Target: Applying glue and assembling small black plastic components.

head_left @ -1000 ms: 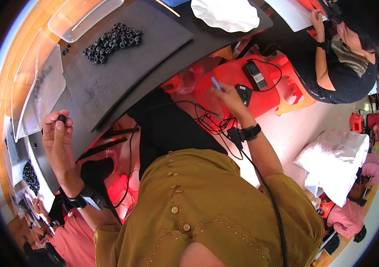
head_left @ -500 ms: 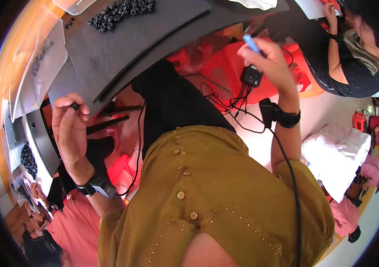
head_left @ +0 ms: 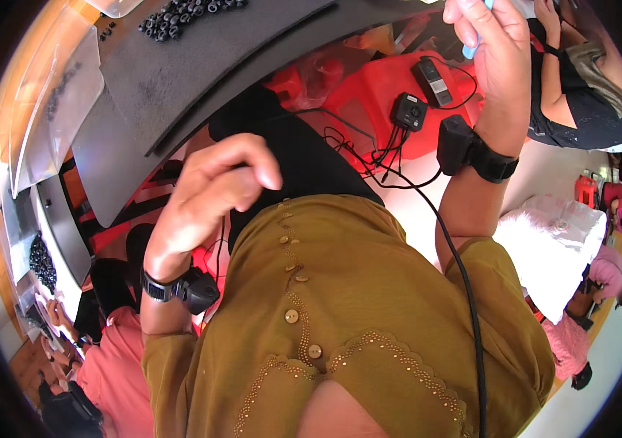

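1. Light-blue tool: small, smooth plastic piece, mostly hidden, pinched in the right hand at far right.
2. Left hand: fingers loosely curled at centre-left; contents cannot be told.
3. Dark grey mat: matte, foam-like sheet, far left.
4. Black rings: small, rubbery, heaped on the mat's far edge.
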The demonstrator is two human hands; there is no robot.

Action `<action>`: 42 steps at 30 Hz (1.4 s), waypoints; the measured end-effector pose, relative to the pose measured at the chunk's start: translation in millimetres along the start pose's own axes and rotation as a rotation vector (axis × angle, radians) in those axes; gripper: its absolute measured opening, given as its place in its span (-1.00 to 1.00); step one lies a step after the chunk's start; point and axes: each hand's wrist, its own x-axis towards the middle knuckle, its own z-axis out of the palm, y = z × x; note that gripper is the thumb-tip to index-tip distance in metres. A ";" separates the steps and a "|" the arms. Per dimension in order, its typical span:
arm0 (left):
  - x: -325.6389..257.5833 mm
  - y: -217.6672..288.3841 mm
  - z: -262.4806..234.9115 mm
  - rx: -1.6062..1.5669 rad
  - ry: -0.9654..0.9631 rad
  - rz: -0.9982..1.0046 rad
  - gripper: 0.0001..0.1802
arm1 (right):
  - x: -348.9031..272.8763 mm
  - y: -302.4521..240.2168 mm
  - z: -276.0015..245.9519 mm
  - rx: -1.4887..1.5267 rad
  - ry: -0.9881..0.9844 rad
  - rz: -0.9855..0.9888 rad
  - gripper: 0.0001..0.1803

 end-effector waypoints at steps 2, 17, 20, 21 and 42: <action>13.5 4.9 17.6 0.104 -0.148 0.100 -0.87 | 0.8 -4.3 2.5 -0.013 0.018 -0.006 -0.80; 64.5 -1.8 124.3 0.494 -0.714 0.493 -0.80 | 3.7 -43.5 4.3 -0.493 -0.004 0.070 -0.81; 70.2 8.1 116.4 0.654 -0.578 0.602 -0.83 | -17.6 -19.7 -19.7 -0.435 -0.035 0.118 -0.77; 74.6 11.6 113.5 0.728 -0.544 0.623 -0.84 | -26.1 -14.8 -22.9 -0.442 -0.022 0.173 -0.77; 106.6 8.1 90.1 0.670 -0.130 0.783 -0.88 | -62.0 46.4 -66.4 -0.480 0.136 0.493 -0.75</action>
